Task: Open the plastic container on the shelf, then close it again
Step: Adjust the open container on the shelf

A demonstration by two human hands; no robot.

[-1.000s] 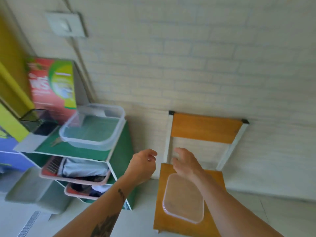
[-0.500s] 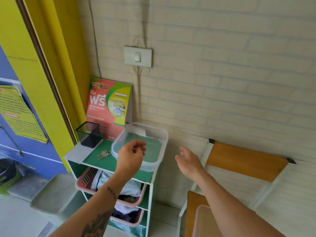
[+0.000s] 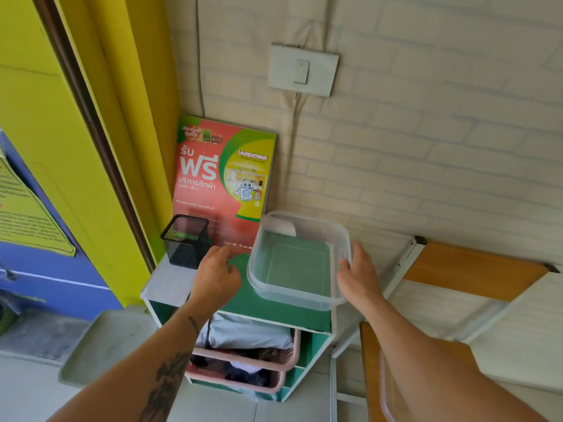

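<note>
A clear plastic container [image 3: 297, 260] stands lidless on the green top of a small shelf unit [image 3: 274, 315]. Its translucent lid [image 3: 387, 400] lies on the seat of a wooden chair to the right, mostly hidden behind my right forearm. My left hand [image 3: 214, 277] hovers just left of the container with fingers loosely curled, holding nothing. My right hand [image 3: 359, 274] is at the container's right rim, fingers spread and touching or nearly touching it; I cannot tell whether it grips.
A black mesh pen cup [image 3: 185, 240] and a red-green poster board [image 3: 224, 181] stand behind my left hand. Pink baskets of clothes [image 3: 243, 357] fill the lower shelves. The wooden chair [image 3: 466, 269] stands against the brick wall. A grey tray [image 3: 100, 351] lies on the floor.
The view has swung up and left from the chair to the shelf. Both hands have left the lid on the chair seat and come up on either side of the container.
</note>
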